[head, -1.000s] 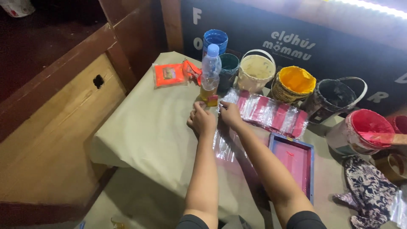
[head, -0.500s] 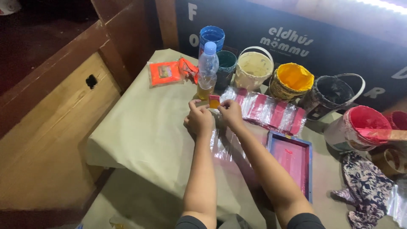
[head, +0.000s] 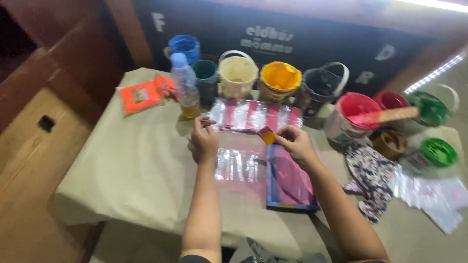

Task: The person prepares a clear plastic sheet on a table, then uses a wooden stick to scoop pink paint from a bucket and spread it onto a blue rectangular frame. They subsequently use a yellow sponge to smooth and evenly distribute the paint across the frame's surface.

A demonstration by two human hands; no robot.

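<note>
My right hand (head: 295,144) pinches a small red and yellow piece (head: 267,134) above the top edge of a pink screen frame (head: 288,181) lying flat on the cloth. My left hand (head: 204,140) hovers with curled fingers over a clear plastic sheet (head: 237,165) and holds nothing I can see. A second clear sheet with pink stripes (head: 253,116) lies just beyond both hands. A plastic bottle (head: 186,86) with yellowish liquid stands upright a little beyond my left hand.
Open paint buckets line the back: blue (head: 185,46), cream (head: 237,75), yellow (head: 279,79), black (head: 319,90), red (head: 352,115) with a stick across it, green (head: 431,108). An orange packet (head: 141,96) lies back left. A patterned rag (head: 373,178) lies right. The table (head: 126,170) drops off at left.
My hands have moved apart; the right one has carried the small red and yellow piece to the right, away from the bottle. The view has swung right, showing more buckets.
</note>
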